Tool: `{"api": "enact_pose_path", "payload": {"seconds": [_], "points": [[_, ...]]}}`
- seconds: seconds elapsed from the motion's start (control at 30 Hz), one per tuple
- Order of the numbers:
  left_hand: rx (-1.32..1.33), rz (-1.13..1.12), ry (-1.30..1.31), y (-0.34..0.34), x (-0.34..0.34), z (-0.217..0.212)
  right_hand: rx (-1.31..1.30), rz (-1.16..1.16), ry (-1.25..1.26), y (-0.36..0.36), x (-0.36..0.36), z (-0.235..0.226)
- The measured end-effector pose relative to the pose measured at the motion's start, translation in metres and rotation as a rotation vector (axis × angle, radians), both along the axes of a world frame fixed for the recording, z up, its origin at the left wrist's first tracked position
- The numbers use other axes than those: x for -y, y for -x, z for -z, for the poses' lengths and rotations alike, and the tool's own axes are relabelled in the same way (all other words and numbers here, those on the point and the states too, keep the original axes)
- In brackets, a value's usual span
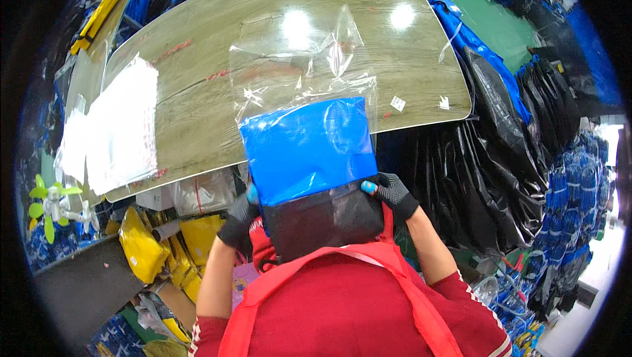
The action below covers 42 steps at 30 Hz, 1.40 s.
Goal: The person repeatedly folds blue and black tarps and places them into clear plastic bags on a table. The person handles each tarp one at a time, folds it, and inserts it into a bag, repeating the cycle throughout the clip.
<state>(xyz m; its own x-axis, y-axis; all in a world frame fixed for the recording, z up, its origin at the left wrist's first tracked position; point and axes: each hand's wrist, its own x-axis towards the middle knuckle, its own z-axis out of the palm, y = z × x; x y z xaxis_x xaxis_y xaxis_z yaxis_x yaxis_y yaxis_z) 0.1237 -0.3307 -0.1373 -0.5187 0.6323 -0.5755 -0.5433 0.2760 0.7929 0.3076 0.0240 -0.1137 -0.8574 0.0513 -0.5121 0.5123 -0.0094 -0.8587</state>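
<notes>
Between my hands is a folded blue and black sheet bag (313,149) inside a clear plastic sleeve (296,67). The blue part faces up on the far side; the black part lies nearest my body. Past the blue edge, the sleeve's loose end spreads over the table. My left hand (242,220), in a dark glove with blue fingertips, grips the left side of the packet. On the opposite side my right hand (395,197), gloved alike, pinches the edge with its thumb on top. Fingers underneath are hidden on both hands.
A wood-patterned table (191,93) with a pale rim stands ahead. White sheets (125,126) are stacked at its left, and small white labels (397,103) lie at the right. Black bags (474,179) hang on the right. A green fan (51,202) and yellow packets (141,245) are at left.
</notes>
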Motion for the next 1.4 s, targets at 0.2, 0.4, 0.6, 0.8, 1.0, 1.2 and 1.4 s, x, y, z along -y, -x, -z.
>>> {"api": "enact_pose_path", "payload": {"seconds": [0.2, 0.4, 0.6, 0.8, 1.0, 1.2, 1.4], "points": [[-0.640, -0.237, -0.004, 0.034, -0.034, -0.030, -0.063, 0.204, 0.114, 0.030, -0.007, 0.004], [-1.135, -0.193, 0.467, 0.022, -0.048, -0.041, -0.129, 0.289, 0.053, 0.055, 0.001, -0.019], [-0.862, -0.191, 0.405, -0.022, -0.017, 0.006, -0.003, 0.246, 0.046, 0.023, 0.023, -0.036], [-0.422, -0.173, -0.192, 0.008, -0.006, -0.033, 0.095, -0.157, -0.093, -0.007, 0.014, -0.034], [-0.316, -0.229, 0.005, 0.039, -0.058, -0.036, -0.142, 0.334, 0.088, 0.054, 0.004, -0.009], [-0.063, -0.193, -0.021, -0.033, -0.010, -0.047, -0.011, 0.203, 0.346, 0.004, 0.054, -0.058], [-0.037, -0.104, -0.074, -0.064, -0.019, -0.039, -0.130, 0.267, 0.164, -0.037, 0.067, -0.055]]}}
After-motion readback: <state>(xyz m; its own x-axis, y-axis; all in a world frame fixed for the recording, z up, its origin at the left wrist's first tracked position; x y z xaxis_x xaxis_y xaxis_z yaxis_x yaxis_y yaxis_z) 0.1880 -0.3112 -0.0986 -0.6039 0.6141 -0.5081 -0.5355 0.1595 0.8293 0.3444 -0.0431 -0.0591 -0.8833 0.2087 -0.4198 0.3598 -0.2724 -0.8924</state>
